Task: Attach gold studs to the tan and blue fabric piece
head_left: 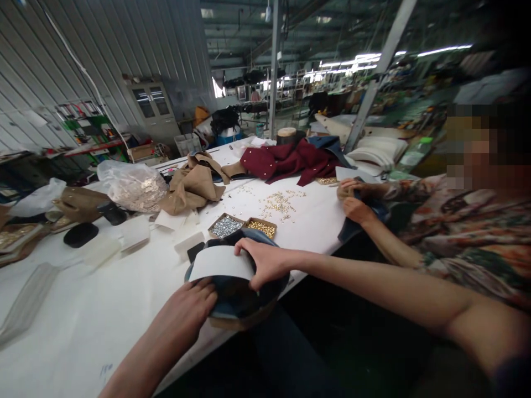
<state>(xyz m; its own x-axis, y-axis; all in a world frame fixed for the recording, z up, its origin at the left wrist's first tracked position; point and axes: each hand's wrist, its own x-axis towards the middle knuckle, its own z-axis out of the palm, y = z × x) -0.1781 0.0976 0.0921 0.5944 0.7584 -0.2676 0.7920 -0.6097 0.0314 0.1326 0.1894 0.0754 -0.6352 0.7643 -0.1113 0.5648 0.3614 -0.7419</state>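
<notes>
A curved white sheet (222, 262) stands bent inside a dark blue, bowl-like curved piece (236, 301) with a tan lower edge, at the table's near edge. My right hand (267, 260) pinches the sheet's right end, fingers over the top and thumb below. At the left rim of the blue piece, my left hand (188, 307) lies with fingers curled over it, against the sheet's lower left corner; its thumb is hidden. Just beyond are a small box of silver studs (225, 226) and a box of gold studs (261, 227).
Loose gold studs (280, 204) lie scattered on the white table (136, 298). Maroon cloth (290, 160), tan pieces (193, 188) and a clear bag (133, 185) are farther back. To my right, a co-worker's hands (357, 202) hold another dark blue piece.
</notes>
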